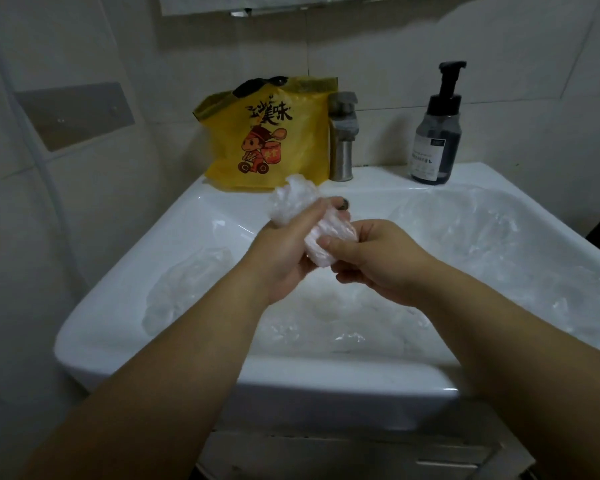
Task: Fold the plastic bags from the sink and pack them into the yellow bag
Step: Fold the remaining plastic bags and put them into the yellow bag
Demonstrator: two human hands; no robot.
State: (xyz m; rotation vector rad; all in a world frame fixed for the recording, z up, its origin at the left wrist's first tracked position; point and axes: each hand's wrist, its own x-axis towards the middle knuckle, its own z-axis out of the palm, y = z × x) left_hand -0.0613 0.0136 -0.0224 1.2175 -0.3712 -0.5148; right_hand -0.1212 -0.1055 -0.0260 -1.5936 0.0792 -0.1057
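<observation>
Both hands hold one clear plastic bag (pixel 293 199), rolled into a tight bundle, above the middle of the white sink (pixel 194 216). My left hand (pixel 284 254) grips its far, puffy end. My right hand (pixel 374 258) pinches the near, folded end with thumb on top. The yellow bag (pixel 271 133) with a cartoon print stands upright on the sink's back ledge, left of the tap, just behind the bundle. More clear plastic bags lie in the basin: one at the left (pixel 184 282), others across the bottom (pixel 343 327) and right side (pixel 499 237).
A metal tap (pixel 342 136) stands at the back centre of the ledge. A dark pump bottle (pixel 437 133) sits at the back right. Tiled walls close in behind and to the left. A cabinet front (pixel 361 452) shows below the sink.
</observation>
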